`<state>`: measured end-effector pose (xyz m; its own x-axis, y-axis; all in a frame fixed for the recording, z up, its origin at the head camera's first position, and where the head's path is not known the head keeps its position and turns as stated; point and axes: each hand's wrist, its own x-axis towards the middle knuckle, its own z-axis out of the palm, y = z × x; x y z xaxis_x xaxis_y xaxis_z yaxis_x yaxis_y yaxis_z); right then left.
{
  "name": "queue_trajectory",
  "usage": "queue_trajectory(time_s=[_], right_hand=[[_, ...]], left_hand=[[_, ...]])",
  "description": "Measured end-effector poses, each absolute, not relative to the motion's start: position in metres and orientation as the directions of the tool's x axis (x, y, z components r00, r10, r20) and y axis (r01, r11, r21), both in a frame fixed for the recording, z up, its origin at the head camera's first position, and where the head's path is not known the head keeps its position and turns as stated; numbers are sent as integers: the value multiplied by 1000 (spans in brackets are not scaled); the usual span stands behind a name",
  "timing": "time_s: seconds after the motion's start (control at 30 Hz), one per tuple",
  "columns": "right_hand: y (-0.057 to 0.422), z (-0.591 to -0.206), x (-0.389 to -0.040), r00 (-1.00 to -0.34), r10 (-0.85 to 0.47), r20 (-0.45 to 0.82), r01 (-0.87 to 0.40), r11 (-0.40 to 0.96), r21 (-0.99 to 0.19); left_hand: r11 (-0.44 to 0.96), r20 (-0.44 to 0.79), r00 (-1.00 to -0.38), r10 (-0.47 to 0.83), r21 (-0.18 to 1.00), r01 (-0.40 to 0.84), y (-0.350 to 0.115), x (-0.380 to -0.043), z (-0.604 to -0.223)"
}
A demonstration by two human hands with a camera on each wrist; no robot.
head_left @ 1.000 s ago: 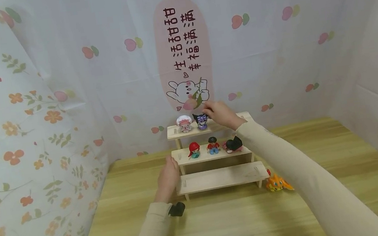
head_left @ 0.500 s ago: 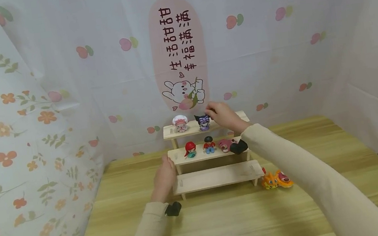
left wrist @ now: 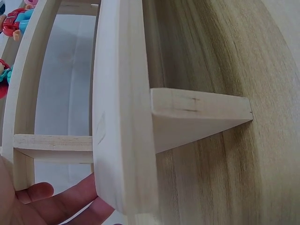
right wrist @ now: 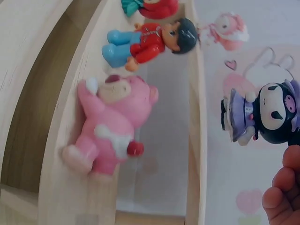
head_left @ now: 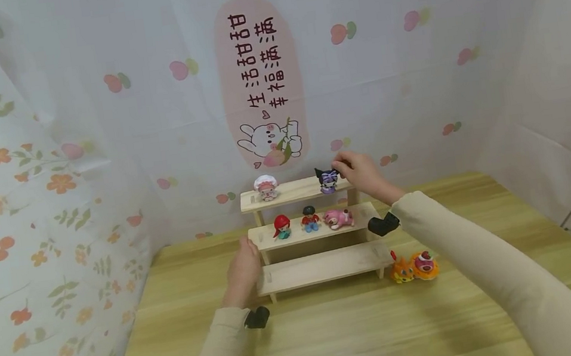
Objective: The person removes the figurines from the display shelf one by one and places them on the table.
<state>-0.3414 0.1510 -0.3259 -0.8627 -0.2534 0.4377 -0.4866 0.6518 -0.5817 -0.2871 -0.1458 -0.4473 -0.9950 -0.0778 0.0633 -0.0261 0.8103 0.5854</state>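
A tiered wooden display stand (head_left: 324,265) stands on the table. My left hand (head_left: 243,270) holds its left end; in the left wrist view the thumb and fingers (left wrist: 75,201) bend around the ends of the boards. At the right of the top tier, my right hand (head_left: 363,175) pinches a black-and-purple figurine (head_left: 328,180) by the side of its head. Whether its feet touch the board I cannot tell. A white-hatted pink figurine (head_left: 266,188) sits at the top left. On the middle tier are a red-haired figurine (head_left: 282,227), a boy figurine (head_left: 310,220) and a pink bear figurine (right wrist: 115,124) lying down.
Orange toys (head_left: 413,267), one bearing a pink piece, lie on the wooden table (head_left: 338,333) by the stand's right front leg. A patterned cloth (head_left: 176,126) hangs close behind the stand, and a floral one (head_left: 28,236) at the left.
My right hand has moved the black-and-purple figurine rightward along the top tier, away from the white-hatted one. The pink bear figurine has come into full view. My left hand stays at the stand's end.
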Motion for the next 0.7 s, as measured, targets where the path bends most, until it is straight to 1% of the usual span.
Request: queue_trajectory(time_s=[0.07, 0.2, 0.43, 0.7], right_hand=[[160, -328, -338, -860, -226, 458, -484, 647, -589], [177, -332, -333, -868, -187, 459, -459, 654, -602], [200, -344, -325, -901, -140, 410, -394, 660, -640], [223, -355, -312, -883, -158, 442, -433, 639, -636]], left_hand=[[809, 64, -995, -80, 587, -28, -146, -286, -447], [808, 71, -994, -87, 589, -29, -146, -285, -446], [813, 80, -993, -84, 582, -21, -146, -286, -445], [808, 70, -994, -78, 589, -22, -146, -285, -445]])
